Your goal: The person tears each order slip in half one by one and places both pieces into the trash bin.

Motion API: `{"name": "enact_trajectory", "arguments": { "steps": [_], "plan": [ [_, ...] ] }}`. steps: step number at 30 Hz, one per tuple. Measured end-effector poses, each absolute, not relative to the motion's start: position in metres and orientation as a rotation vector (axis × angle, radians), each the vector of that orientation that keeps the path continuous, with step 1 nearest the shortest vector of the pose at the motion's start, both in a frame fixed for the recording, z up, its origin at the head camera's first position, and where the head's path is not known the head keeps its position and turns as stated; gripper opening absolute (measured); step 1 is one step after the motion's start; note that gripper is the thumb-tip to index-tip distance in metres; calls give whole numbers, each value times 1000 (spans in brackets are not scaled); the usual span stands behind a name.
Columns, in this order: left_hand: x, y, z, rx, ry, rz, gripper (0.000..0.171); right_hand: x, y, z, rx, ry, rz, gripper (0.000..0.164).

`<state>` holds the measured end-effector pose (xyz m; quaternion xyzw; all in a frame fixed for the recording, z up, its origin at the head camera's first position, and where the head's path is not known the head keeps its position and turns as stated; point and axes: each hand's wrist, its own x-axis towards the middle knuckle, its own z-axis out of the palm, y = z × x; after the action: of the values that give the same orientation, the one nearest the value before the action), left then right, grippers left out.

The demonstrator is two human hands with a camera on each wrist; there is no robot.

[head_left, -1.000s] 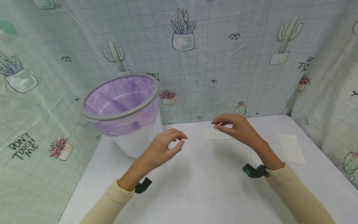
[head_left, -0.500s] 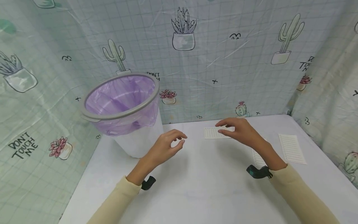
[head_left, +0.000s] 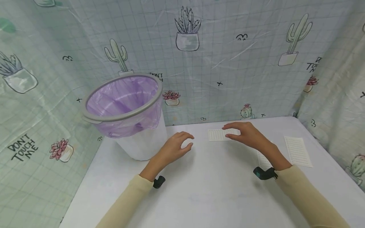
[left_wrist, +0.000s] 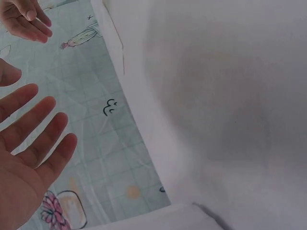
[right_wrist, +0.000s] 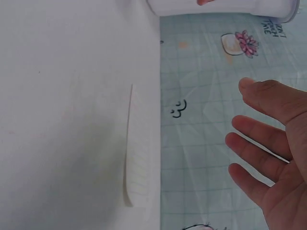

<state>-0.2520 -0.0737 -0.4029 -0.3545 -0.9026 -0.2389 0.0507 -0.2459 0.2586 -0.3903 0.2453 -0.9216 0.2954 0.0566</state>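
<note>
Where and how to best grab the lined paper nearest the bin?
Probably pinch the lined paper by its long near edge, coming in low from the person's side. It's thin, and that edge seems slightly lifted in the right wrist view; the far edge sits close to the curtain.

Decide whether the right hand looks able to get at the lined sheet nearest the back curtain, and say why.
Probably yes: the right hand hovers close by, holding nothing, and no other object shows between it and the lined sheet.
</note>
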Motion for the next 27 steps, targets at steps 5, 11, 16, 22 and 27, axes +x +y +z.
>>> {"name": "enact_trajectory", "arguments": {
  "steps": [5,11,16,22,27],
  "plan": [
    [-260,-64,-408,-1063,-2793,-780,29,-253,260,-398,754,-2848,852,36],
    [-266,-48,-413,-1096,-2849,-843,31,-259,262,-406,727,-2908,833,36],
    [-272,-36,-416,-1140,-2873,-830,34,-264,263,-409,719,-2927,825,36],
    [-281,-24,-424,-1182,-2861,-820,33,-271,264,-416,722,-2934,831,36],
    [-290,-11,-431,-1185,-2882,-833,36,-276,266,-423,695,-2962,823,35]
  ]
}}
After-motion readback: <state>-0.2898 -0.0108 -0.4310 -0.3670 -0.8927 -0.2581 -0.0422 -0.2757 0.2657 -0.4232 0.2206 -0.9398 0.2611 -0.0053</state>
